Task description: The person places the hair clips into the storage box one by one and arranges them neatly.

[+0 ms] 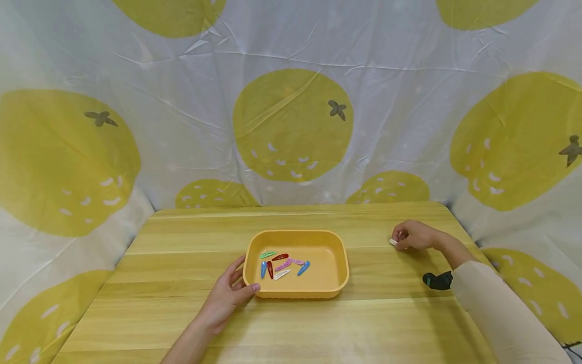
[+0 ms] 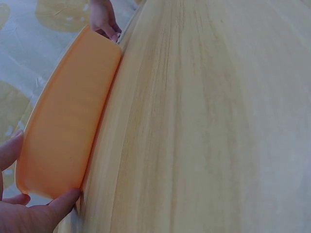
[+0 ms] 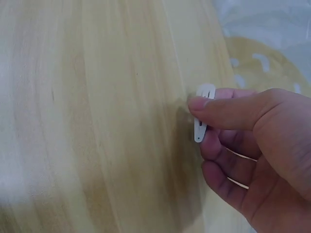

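My left hand [image 1: 227,293] holds the left end of a yellow plastic tray [image 1: 318,268], thumb at the front rim and fingers along the side. Inside the tray, mostly toward its left, lie several snap hair clips: green [image 1: 268,255], red [image 1: 280,257], blue [image 1: 303,268], pinkish purple [image 1: 283,264] and white [image 1: 282,274]. Off to the right, my right hand [image 1: 416,235] pinches another white hair clip [image 3: 199,131] between thumb and index finger, above the table. In the right wrist view the thumb covers the clip's middle.
A wood-grain table [image 1: 182,242] carries the tray. Near my right forearm is a dark object [image 1: 437,280] with a green mark. A white curtain [image 1: 386,101] with yellow fruit prints hangs behind the table and along both sides.
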The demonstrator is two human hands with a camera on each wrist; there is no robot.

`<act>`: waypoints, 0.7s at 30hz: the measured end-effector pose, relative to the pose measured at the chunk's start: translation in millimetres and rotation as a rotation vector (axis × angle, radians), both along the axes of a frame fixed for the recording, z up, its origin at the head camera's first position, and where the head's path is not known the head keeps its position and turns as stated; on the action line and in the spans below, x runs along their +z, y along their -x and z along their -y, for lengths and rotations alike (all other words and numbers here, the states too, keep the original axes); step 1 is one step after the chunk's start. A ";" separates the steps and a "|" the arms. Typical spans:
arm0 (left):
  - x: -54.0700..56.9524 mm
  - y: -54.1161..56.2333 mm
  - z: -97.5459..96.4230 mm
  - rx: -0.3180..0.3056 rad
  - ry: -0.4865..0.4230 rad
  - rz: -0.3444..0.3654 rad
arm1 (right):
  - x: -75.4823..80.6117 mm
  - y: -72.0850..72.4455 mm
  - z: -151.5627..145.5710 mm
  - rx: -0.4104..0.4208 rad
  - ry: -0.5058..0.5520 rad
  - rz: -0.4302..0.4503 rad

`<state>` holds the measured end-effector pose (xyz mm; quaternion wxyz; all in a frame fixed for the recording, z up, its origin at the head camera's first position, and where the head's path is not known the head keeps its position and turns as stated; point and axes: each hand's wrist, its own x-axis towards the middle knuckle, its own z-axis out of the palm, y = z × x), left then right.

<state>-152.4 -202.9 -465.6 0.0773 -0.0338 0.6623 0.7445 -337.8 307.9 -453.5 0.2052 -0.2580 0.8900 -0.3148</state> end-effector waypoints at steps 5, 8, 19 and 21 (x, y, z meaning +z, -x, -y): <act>0.1 -0.4 0.2 -0.008 -0.010 -0.001 | 8.3 0.5 5.1 0.007 0.024 0.053; 0.1 -0.4 0.3 -0.006 -0.013 -0.002 | 12.9 1.4 9.0 0.026 0.040 0.081; 0.2 -0.1 0.2 0.006 0.013 0.011 | 25.7 5.8 24.7 0.081 0.045 0.057; 0.6 0.2 -0.1 0.007 0.013 0.012 | 27.8 5.7 28.5 0.095 0.039 0.041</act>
